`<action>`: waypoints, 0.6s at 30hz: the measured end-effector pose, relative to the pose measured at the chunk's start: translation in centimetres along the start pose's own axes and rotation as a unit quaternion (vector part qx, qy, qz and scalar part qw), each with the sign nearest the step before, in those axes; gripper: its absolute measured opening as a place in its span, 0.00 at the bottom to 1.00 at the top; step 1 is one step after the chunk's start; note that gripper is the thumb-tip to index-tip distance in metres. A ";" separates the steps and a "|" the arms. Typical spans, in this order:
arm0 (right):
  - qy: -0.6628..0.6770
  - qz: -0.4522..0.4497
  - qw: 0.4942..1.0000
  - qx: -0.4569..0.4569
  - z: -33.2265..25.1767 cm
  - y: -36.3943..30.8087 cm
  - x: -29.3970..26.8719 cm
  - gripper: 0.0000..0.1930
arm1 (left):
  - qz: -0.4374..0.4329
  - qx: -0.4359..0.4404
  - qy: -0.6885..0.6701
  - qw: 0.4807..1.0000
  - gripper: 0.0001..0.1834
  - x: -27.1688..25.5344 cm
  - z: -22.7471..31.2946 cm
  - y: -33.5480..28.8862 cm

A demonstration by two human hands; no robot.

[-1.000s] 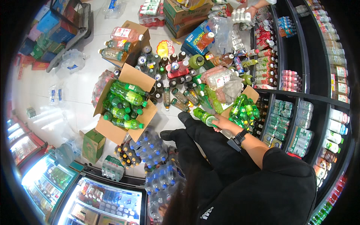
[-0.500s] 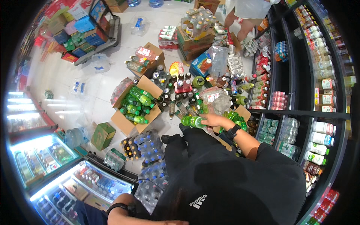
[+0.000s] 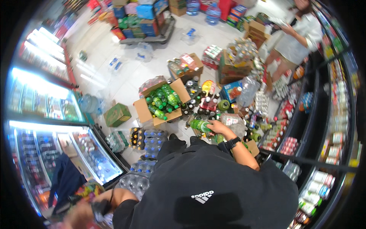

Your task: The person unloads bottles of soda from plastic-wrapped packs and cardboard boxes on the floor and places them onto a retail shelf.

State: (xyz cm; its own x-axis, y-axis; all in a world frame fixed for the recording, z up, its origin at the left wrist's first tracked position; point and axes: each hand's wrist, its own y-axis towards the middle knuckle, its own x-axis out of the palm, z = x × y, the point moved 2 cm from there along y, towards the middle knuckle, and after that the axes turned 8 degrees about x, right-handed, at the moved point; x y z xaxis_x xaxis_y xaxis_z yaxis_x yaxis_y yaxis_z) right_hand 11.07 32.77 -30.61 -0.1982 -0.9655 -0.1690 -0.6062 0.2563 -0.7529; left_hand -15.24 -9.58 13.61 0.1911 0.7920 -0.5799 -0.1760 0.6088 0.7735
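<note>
My right hand [image 3: 217, 129] is closed around a green plastic bottle [image 3: 199, 125], held lying nearly sideways in front of my knees. Left of it stands an open cardboard box [image 3: 143, 111] holding several green bottles [image 3: 159, 100] with green caps. My left hand [image 3: 78, 216] reaches out low on the left, smeared by motion, so its fingers cannot be read. Nearest to it are a dark cloth [image 3: 68, 176] and some colourful packages [image 3: 89, 189]. Dark bottles [image 3: 195, 91] crowd the floor beyond the held bottle.
Wrapped packs of blue-capped bottles [image 3: 155, 143] stand left of my legs. Lit display fridges [image 3: 89, 147] line the left, dark shelves [image 3: 305, 126] the right. A green carton [image 3: 117, 115] and a loaded trolley [image 3: 152, 38] are farther off. Another person [image 3: 297, 42] stands at upper right, holding something white.
The view has shifted, bringing more of the other person in. My left hand has swung from the lower middle out to the left. The green bottle stays in my right hand.
</note>
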 end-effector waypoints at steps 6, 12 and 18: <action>0.216 -0.003 0.976 0.036 -1.3 3.3 1.6 0.19 | 0.069 -0.368 -0.345 0.861 0.23 17.8 -17.3 -9.3; 0.175 -0.018 0.984 0.022 -7.9 8.7 5.4 0.24 | -0.261 -0.655 -0.295 0.645 0.19 31.2 -22.9 -29.8; 0.237 -0.072 0.963 0.104 -11.9 14.1 10.3 0.27 | -0.309 -0.744 -0.392 0.445 0.31 42.7 -22.4 -31.6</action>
State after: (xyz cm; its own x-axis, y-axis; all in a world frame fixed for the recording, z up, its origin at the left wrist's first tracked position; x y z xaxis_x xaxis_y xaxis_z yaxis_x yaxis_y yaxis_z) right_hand -8.66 26.94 -35.39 -0.4820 -0.8483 0.2191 -0.4968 0.0586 -0.8659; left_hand -23.18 6.05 -41.29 0.8218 0.5487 0.1536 -0.1893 0.5171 -0.8348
